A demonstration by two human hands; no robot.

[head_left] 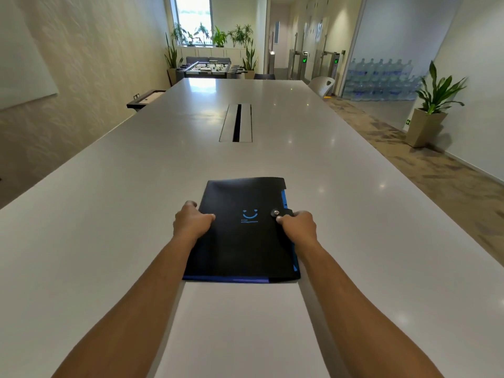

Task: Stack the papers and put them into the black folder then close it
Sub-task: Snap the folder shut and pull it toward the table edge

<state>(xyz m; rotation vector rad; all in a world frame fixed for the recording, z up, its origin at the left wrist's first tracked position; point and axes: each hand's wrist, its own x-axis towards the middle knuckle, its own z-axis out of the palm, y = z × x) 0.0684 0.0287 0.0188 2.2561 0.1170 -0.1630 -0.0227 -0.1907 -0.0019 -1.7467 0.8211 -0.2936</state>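
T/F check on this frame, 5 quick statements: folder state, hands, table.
1. The black folder lies flat on the white table. True.
2. The folder's cover is open with loose papers showing. False: the cover is down, the strap lies over it with its snap button on the front, and no loose papers are in view.
3. The right hand is at the snap strap on the folder's right edge. True.
4. The left hand is off the folder, resting on the table. False: it grips the folder's left edge.
5. A blue smiley mark is printed on the cover. True.
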